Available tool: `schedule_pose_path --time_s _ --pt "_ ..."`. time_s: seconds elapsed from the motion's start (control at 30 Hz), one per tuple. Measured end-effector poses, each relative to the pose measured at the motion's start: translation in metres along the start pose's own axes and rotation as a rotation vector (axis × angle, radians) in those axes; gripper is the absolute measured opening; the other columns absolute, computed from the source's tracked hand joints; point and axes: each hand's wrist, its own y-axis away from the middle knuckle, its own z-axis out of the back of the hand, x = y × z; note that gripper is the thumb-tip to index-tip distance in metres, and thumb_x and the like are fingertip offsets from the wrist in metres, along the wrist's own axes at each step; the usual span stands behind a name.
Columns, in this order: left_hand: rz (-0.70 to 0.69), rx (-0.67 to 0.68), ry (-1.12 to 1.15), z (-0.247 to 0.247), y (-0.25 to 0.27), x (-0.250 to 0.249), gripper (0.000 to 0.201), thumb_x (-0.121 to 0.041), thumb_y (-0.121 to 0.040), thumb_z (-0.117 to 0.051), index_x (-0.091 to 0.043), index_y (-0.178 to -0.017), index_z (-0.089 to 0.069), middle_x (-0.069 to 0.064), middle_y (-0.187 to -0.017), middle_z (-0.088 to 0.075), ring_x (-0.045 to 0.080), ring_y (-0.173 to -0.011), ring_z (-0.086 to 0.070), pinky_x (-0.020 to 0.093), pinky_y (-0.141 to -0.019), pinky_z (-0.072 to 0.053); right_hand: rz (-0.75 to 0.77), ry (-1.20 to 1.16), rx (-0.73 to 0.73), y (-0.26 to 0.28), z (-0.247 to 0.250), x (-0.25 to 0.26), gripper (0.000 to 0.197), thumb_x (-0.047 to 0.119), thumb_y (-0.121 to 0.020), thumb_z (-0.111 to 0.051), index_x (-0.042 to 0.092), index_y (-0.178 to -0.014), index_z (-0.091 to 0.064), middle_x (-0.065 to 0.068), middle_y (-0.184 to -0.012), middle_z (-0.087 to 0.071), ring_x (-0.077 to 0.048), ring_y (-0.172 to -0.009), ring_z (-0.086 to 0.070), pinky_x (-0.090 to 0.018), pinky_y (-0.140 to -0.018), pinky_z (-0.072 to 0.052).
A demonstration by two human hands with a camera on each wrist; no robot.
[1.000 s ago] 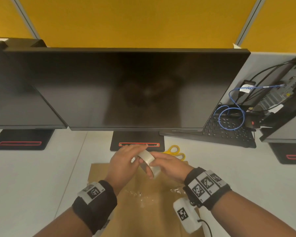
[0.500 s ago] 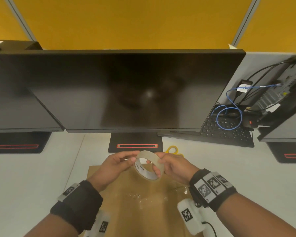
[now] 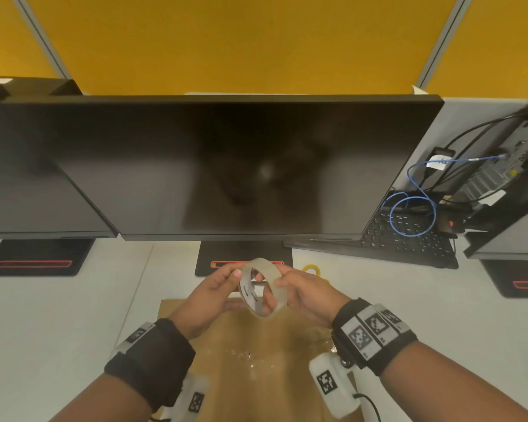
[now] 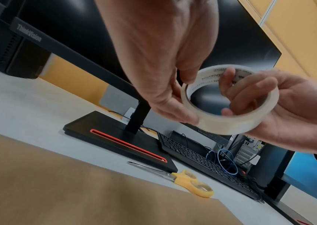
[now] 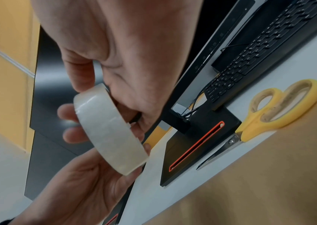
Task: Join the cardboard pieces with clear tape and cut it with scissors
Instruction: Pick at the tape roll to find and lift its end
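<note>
The tape roll (image 3: 263, 288) has been turned since a moment ago — now its hole faces the person. The left hand (image 3: 214, 295) pinches one side, the right hand (image 3: 307, 296) has fingers through it. They are probably hunting the tape's end. The cardboard (image 3: 256, 360) lies below both hands — scissors (image 4: 182, 179) wait just past them.

A translucent roll of clear tape (image 3: 263, 287) was held tilted in the air above the brown cardboard (image 3: 256, 376) lying flat. Yellow-handled scissors (image 4: 184, 180) lay closed beyond its far right edge.
</note>
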Motion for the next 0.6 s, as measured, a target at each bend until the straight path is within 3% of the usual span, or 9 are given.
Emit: schedule_pose_path --time_s 0.07,0.13,0.23,0.4,0.6 --pt "0.014 0.011 0.016 -0.001 -0.001 0.000 0.028 -0.028 -0.100 -0.037 -0.024 -0.115 -0.061 -0.001 -0.108 -0.068 0.011 -0.103 -0.065 0.027 -0.075 -0.056 0.013 -0.071 0.030 0.000 -0.002 0.004 0.034 0.017 -0.080 -0.040 0.011 -0.110 -0.054 -0.006 -0.065 -0.054 -0.015 -0.063 -0.056 -0.026 -0.074 -0.045" --pt "0.019 0.019 0.018 -0.001 -0.002 0.001 0.029 -0.030 -0.100 -0.038 -0.023 -0.115 -0.061 0.002 -0.109 -0.068 0.014 -0.103 -0.065 0.029 -0.077 -0.056 0.009 -0.112 0.060 0.000 -0.002 0.004 0.034 0.014 -0.081 -0.038 0.010 -0.111 -0.054 -0.010 -0.066 -0.047 -0.018 -0.060 -0.053 -0.026 -0.071 -0.047" --pt "0.049 0.024 0.030 -0.002 -0.004 0.002 0.030 -0.031 -0.099 -0.037 -0.021 -0.116 -0.061 0.005 -0.107 -0.069 0.016 -0.103 -0.066 0.033 -0.080 -0.057 0.012 -0.128 0.090 0.000 -0.001 0.001 0.038 0.009 -0.079 -0.037 0.007 -0.114 -0.052 -0.013 -0.070 -0.046 -0.017 -0.062 -0.054 -0.026 -0.073 -0.047" --pt "0.112 0.038 0.087 -0.002 -0.005 0.008 0.031 -0.036 -0.099 -0.042 -0.020 -0.117 -0.062 0.010 -0.114 -0.067 0.025 -0.109 -0.063 0.049 -0.094 -0.051 0.009 -0.124 0.106 0.001 -0.004 -0.005 0.052 0.001 -0.077 -0.037 0.002 -0.128 -0.046 -0.008 -0.070 -0.056 -0.020 -0.072 -0.057 -0.028 -0.082 -0.048" --pt "0.145 0.069 0.108 -0.001 -0.004 0.006 0.043 -0.046 -0.090 -0.052 -0.013 -0.116 -0.060 0.009 -0.110 -0.069 0.025 -0.106 -0.064 0.048 -0.094 -0.051 -0.004 -0.085 0.103 0.006 -0.004 -0.001 0.062 -0.003 -0.074 -0.037 0.010 -0.134 -0.045 -0.023 -0.106 -0.049 -0.019 -0.091 -0.061 -0.022 -0.081 -0.050"
